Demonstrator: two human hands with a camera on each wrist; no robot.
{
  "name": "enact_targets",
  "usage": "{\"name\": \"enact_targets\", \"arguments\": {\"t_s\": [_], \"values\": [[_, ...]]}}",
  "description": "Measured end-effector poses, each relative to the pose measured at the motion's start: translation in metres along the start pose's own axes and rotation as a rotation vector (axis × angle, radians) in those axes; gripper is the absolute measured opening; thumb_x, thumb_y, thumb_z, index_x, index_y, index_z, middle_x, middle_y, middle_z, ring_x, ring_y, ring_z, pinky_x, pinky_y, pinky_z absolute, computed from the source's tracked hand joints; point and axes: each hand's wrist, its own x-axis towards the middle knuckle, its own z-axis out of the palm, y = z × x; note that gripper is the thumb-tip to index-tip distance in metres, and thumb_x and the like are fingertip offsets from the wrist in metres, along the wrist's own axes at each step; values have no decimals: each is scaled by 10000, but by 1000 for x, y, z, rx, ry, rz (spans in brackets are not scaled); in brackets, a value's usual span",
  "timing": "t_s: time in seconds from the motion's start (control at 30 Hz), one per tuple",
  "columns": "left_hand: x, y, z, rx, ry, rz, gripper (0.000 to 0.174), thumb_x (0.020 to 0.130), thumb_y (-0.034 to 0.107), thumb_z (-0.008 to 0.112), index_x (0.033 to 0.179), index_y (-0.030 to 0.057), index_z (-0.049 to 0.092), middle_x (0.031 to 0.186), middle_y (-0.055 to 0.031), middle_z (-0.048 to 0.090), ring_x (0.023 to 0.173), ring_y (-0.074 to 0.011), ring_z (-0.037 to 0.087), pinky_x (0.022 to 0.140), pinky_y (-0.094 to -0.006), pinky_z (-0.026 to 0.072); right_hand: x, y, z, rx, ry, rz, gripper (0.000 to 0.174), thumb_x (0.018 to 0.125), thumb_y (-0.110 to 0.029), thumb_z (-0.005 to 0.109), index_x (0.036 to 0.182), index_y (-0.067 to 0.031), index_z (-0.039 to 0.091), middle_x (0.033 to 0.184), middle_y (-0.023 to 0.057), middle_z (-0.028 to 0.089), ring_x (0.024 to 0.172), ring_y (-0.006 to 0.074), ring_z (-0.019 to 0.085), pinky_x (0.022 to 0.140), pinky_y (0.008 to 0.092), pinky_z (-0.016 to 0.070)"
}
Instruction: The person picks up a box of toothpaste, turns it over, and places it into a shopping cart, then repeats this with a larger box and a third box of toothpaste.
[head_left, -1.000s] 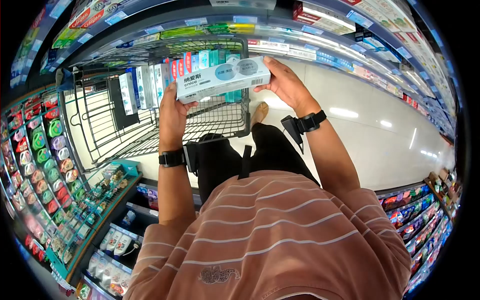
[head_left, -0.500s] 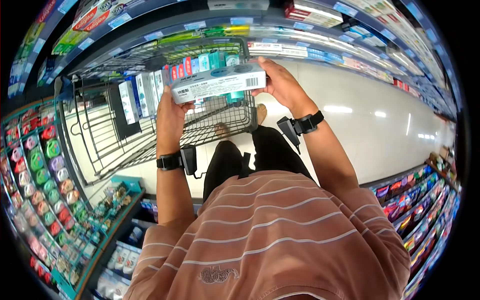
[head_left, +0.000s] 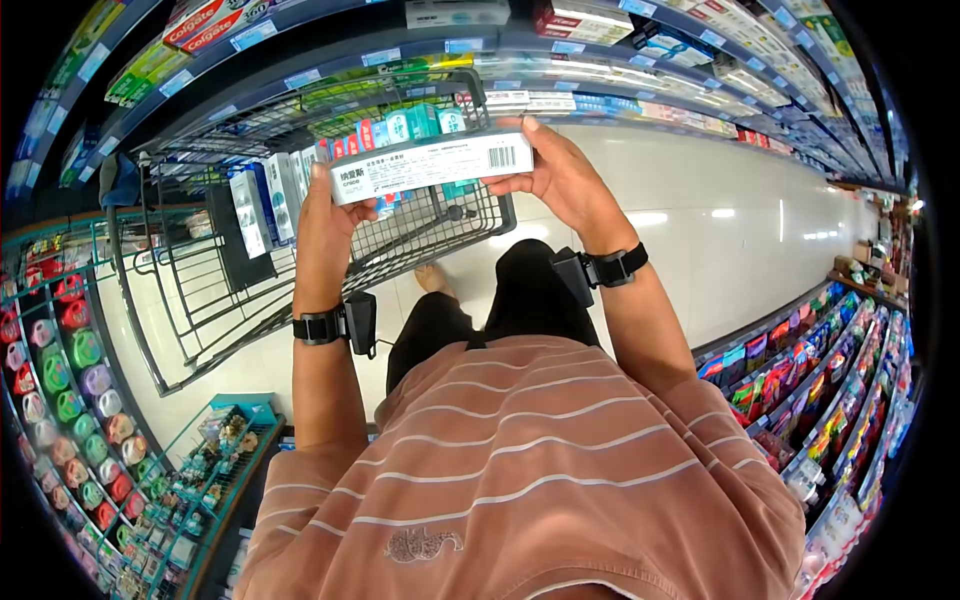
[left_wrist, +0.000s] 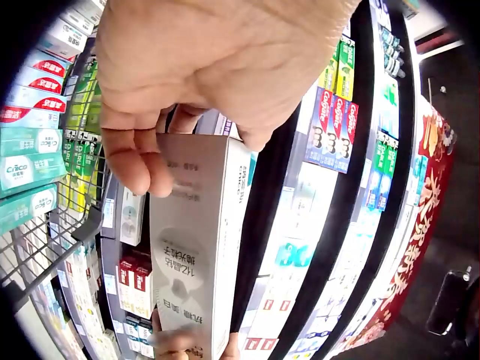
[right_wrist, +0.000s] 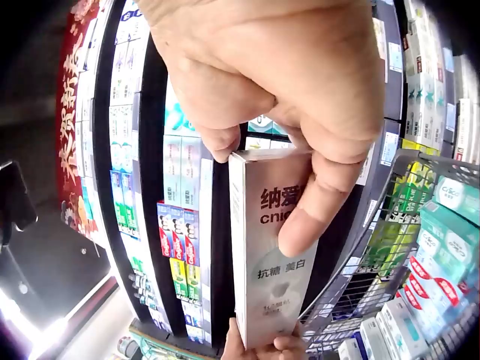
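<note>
A long white and silver toothpaste box [head_left: 430, 167] is held level in front of the body, by both ends. My left hand [head_left: 328, 220] grips its left end, the thumb on the near face and fingertips underneath. At the other end my right hand [head_left: 560, 185] pinches the box beside the barcode. The narrow printed side faces up toward the head. In the left wrist view the box's broad silver face [left_wrist: 187, 232] shows under the curled fingers. Dark lettering on the toothpaste box [right_wrist: 274, 255] is partly covered by fingers in the right wrist view.
Beneath the hands stands a wire shopping cart [head_left: 507, 215] with several upright toothpaste boxes [head_left: 247, 212] and teal boxes [head_left: 425, 121]. Stocked shelves [head_left: 300, 78] curve along the far side. Bottles [head_left: 85, 347] hang on a rack at left; pale floor [head_left: 680, 210] lies right.
The box has been tilted: its broad front showed earlier, and now the narrow barcode side faces the head. Both hands keep their hold. Hands and box have shifted slightly left in view.
</note>
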Motion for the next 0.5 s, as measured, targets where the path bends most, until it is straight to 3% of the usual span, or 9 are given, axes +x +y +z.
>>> {"name": "enact_targets", "arguments": {"t_s": [0.23, 0.5], "values": [[-7, -1, 23, 14, 11, -1, 558, 1075, 510, 377, 1207, 13, 597, 946, -78, 686, 788, -153, 613, 710, -315, 504, -15, -8, -15, -2, 29, -23, 612, 1051, -476, 470, 1372, 44, 485, 1139, 186, 670, 976, 256, 705, 823, 364, 598], [1, -17, 101, 105, 45, 25, 579, 1068, 541, 362, 1222, 30, 587, 937, -72, 680, 774, -156, 609, 701, -317, 498, -15, -34, -92, 52, -35, -6, 600, 1062, -489, 432, 1323, 42, 533, 1101, 174, 690, 968, 243, 706, 796, 346, 600]]}}
